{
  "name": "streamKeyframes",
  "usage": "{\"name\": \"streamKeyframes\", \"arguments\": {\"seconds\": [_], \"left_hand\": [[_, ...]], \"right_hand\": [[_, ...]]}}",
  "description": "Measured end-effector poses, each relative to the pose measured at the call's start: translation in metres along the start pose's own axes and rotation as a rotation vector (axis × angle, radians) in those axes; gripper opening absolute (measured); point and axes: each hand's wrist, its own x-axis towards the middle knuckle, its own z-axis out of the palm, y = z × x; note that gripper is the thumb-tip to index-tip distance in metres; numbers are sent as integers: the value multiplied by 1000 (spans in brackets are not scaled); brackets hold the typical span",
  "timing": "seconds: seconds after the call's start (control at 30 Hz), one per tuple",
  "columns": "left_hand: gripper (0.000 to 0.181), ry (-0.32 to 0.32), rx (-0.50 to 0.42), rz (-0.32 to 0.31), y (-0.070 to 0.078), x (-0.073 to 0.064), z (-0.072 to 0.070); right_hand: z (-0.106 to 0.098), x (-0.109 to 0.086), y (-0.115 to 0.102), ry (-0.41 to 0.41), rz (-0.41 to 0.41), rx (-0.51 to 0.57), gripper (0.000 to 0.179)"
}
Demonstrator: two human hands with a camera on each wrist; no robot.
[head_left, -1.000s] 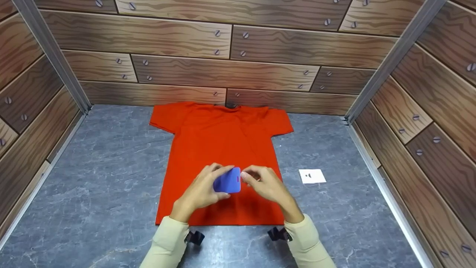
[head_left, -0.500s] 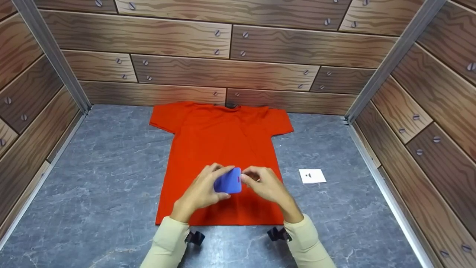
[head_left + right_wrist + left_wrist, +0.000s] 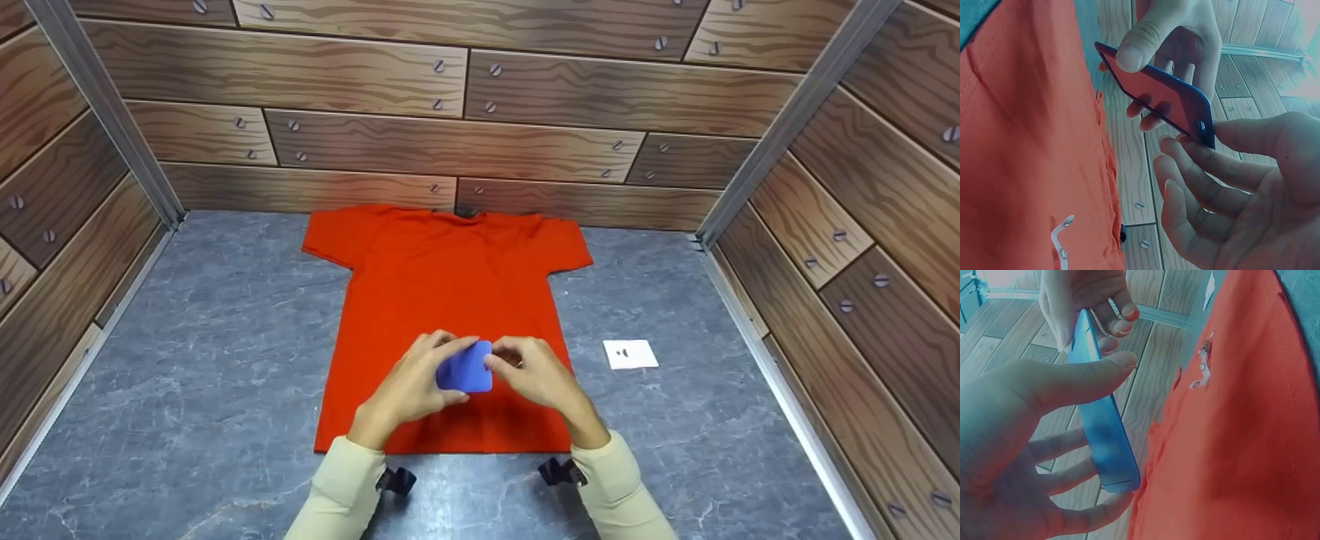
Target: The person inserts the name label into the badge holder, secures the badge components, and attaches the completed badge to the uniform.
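Observation:
A flat blue badge holder (image 3: 466,367) with rounded corners is held above the red T-shirt (image 3: 450,292). My left hand (image 3: 409,379) grips it by its long edges, thumb on one and fingers on the other. At its slotted end, my right hand (image 3: 536,371) pinches the edge between thumb and index finger; its other fingers curl loosely below. The right wrist view shows the holder's framed, see-through window (image 3: 1154,95) and the small slot (image 3: 1202,126). A clear strap with metal snaps (image 3: 1203,368) lies on the shirt, mostly hidden by my right hand in the head view.
A small white card (image 3: 630,355) with dark marks lies on the grey marbled surface (image 3: 225,337), right of the shirt. Wood-patterned walls (image 3: 450,90) enclose the back and both sides. Pale sleeves (image 3: 341,476) and black wrist cameras (image 3: 396,480) are near the front.
My left hand has moved the badge holder slightly right and toward me. My right thumb now overlaps the slotted end, covering the slot in the head view.

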Motion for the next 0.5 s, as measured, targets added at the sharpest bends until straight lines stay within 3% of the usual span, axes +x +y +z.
{"name": "streamKeyframes", "arguments": {"seconds": [0.5], "left_hand": [[75,10,11,21,0,0,3]], "right_hand": [[0,0,-1,0,8,-27,13]]}}
